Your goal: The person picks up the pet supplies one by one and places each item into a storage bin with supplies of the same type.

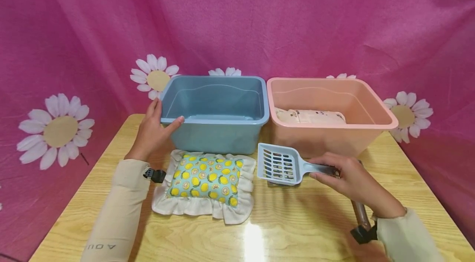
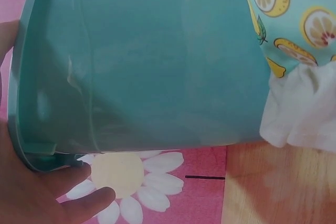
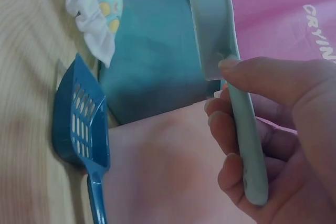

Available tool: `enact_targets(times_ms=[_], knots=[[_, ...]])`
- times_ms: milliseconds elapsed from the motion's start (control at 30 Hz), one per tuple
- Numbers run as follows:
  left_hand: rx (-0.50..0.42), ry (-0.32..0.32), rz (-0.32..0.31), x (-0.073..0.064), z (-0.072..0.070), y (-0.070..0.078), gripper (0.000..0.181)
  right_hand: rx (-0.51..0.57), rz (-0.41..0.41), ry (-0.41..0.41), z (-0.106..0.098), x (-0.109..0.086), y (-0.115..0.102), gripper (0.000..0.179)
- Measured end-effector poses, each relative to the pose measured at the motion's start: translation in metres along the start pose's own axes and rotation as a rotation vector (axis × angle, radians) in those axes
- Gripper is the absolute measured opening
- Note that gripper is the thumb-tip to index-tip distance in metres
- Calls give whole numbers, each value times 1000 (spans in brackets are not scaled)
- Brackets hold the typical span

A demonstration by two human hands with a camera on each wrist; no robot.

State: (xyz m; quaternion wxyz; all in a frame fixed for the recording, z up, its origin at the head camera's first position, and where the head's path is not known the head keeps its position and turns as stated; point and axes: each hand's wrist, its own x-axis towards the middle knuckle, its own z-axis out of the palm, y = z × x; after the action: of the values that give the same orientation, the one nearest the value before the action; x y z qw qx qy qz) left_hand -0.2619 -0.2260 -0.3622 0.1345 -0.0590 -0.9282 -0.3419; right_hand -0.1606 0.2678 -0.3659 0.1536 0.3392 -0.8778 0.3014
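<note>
Left sleeve, low in head view: dark lettering, "QU A" legible, start unclear. Pink cloth, right wrist view: white capitals "CRYIN", slanting down at right edge.

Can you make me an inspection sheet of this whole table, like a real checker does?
Surface: wooden table, shiny in one spot.
Job's things: pale scoop, held; blue bin.
Clutter: lemon cushion in front of the blue bin; darker scoop on the table; pink bin, patterned cloth inside.
Hands: left hand holds the blue bin's corner; right hand holds the pale scoop's handle.
Cables: nothing seen.
Surroundings: pink curtain with white flowers.
</note>
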Motion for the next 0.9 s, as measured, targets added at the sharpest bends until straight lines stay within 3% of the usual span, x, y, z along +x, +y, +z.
enact_targets(times_ms=[333, 600, 900], knots=[[5, -5, -10, -1, -1, 4, 100, -4, -35, 18, -7, 15, -1, 35], [-4, -3, -14, -1, -1, 1, 100, 66, 25, 46, -12, 25, -5, 35], [-1, 13, 16, 1, 3, -2, 98, 46, 47, 107, -13, 42, -3, 35]])
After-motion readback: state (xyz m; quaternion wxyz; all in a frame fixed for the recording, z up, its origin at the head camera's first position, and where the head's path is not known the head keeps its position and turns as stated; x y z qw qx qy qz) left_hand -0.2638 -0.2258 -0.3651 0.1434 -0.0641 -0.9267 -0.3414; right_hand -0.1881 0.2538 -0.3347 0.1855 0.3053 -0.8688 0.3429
